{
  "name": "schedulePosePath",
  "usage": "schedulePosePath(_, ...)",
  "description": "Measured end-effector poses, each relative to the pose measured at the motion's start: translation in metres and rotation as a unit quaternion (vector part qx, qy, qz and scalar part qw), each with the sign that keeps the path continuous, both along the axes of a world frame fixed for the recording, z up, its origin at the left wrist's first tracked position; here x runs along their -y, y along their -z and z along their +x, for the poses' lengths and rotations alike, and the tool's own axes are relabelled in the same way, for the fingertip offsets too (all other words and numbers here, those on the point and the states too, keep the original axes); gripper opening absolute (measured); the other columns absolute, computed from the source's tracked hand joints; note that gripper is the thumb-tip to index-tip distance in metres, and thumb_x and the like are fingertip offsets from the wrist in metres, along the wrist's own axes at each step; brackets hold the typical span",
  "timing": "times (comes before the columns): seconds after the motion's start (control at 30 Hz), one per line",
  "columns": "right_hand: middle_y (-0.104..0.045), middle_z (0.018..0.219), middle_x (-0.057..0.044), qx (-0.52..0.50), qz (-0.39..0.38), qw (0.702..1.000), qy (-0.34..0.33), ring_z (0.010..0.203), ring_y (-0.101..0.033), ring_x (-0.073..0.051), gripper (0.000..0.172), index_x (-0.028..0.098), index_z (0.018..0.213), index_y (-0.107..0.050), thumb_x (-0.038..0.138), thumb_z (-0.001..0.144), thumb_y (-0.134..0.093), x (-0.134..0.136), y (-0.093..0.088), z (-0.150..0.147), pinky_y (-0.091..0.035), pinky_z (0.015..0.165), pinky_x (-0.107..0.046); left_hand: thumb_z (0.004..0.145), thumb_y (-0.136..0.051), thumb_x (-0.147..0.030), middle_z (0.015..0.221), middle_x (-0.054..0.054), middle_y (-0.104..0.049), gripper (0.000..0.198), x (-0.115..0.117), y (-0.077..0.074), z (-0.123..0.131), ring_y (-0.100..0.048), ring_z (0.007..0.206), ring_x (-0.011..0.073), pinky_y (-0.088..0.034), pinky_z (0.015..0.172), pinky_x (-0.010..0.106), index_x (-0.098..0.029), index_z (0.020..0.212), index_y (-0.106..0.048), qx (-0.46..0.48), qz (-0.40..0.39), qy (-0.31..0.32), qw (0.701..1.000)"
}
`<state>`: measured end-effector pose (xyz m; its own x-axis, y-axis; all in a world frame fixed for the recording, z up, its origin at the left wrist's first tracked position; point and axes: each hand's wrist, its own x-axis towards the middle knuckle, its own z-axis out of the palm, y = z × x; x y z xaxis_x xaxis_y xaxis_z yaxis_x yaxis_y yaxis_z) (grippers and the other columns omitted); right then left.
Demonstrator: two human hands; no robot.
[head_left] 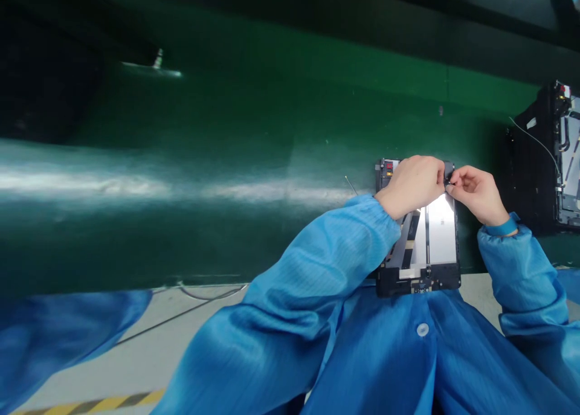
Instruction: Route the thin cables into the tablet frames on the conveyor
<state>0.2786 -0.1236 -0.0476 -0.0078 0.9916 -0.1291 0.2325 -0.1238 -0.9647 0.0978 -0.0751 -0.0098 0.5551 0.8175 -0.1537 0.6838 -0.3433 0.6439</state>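
Head view is showing my left hand point(410, 185) and right hand point(478, 194) pinching a dark part point(448, 174) between closed fingers point(454, 185), with a tablet frame point(419, 280) lying just below those fingers, and I'm aiming for a tight, unhurried pinch there.

Green mat point(181, 119) offers wide passage left of and above the black device frame point(419, 280). The left sleeve point(344, 246) blocks its lower left side, while a second black device frame point(530, 179) and its thin wire point(534, 140) crowd the way just past the right hand point(478, 194).
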Motion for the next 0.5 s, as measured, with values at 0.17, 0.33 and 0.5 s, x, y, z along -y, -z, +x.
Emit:
schedulePosePath(0.17, -0.057, 0.068, 0.005, -0.017, -0.012, 1.0, -0.009, 0.064, -0.051, -0.011, 0.028, 0.021, 0.077, -0.065, 0.032, 0.065, -0.088, -0.0011, -0.001, 0.0018, -0.044, 0.06, -0.026, 0.081, -0.06, -0.01, 0.085, 0.008, -0.077, 0.02, -0.0017, -0.0003, 0.0002, -0.071, 0.085, 0.0247, -0.052, 0.078, 0.036, -0.017, 0.085, -0.079, -0.004, -0.009, 0.003, 1.0)
schedulePosePath(0.33, -0.057, 0.067, 0.005, -0.008, -0.013, 1.0, -0.011, 0.064, -0.051, -0.011, 0.028, 0.021, 0.077, -0.064, 0.031, 0.065, -0.086, -0.002, -0.0016, 0.0029, -0.044, 0.06, -0.027, 0.081, -0.062, -0.011, 0.085, 0.008, -0.078, 0.018, -0.0017, 0.0016, -0.0004, -0.07, 0.085, 0.0241, -0.052, 0.077, 0.035, -0.017, 0.084, -0.078, 0.0, 0.003, -0.001, 1.0)
schedulePosePath(0.5, -0.054, 0.065, 0.006, 0.027, 0.006, 1.0, -0.011, 0.059, -0.046, -0.01, 0.02, 0.022, 0.076, -0.061, 0.027, 0.067, -0.078, -0.0016, -0.0027, -0.0016, -0.037, 0.056, -0.026, 0.081, -0.06, -0.01, 0.084, 0.008, -0.076, 0.019, -0.0023, 0.0028, 0.0032, -0.07, 0.086, 0.025, -0.052, 0.079, 0.036, -0.018, 0.083, -0.077, -0.007, -0.005, 0.002, 1.0)
